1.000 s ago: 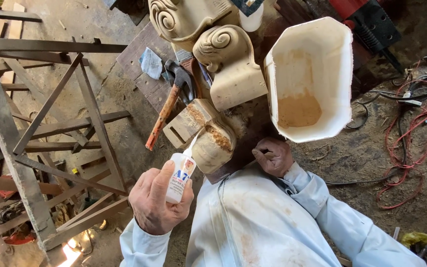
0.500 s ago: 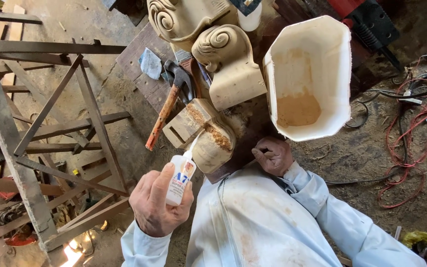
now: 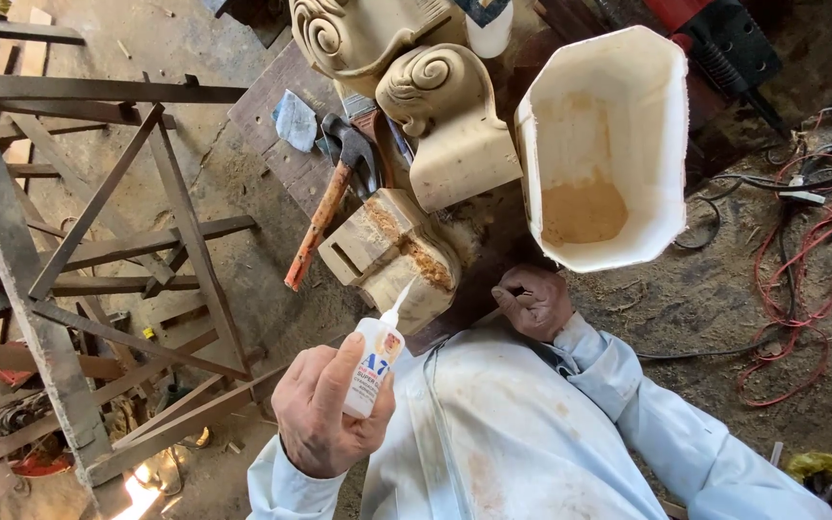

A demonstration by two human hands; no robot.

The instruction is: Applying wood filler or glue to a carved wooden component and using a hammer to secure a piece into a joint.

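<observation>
**Two hands at a carved wooden block, glue bottle tipped to the joint**

Several grey metal frames fill the 9 o'clock side of the view, crossing over a dusty floor. Just right of them a hammer with an orange-brown handle lies slanted on a dark plank, its head toward 12 o'clock, with a crumpled pale rag just above it.

At 7 o'clock the left hand is wrapped around a small white glue bottle, fingers curled across its front and thumb behind. The bottle leans toward 1 o'clock, and its thin nozzle touches, or all but touches, the carved wooden block at the centre. That block is pale, with a slot cut in its left face and a rough brown patch of sawdust on the face near the nozzle.

Above it, toward 12 o'clock, two scroll-carved pieces stand close together, touching the block's upper side.

Right of centre the right hand is closed into a loose fist against the dark surface beside the block; whether it pinches anything I cannot tell. At 1 o'clock a white plastic tub lies on its side, mouth to the camera, with tan sawdust inside. Red and black cables loop over the ground at 3 o'clock.
</observation>
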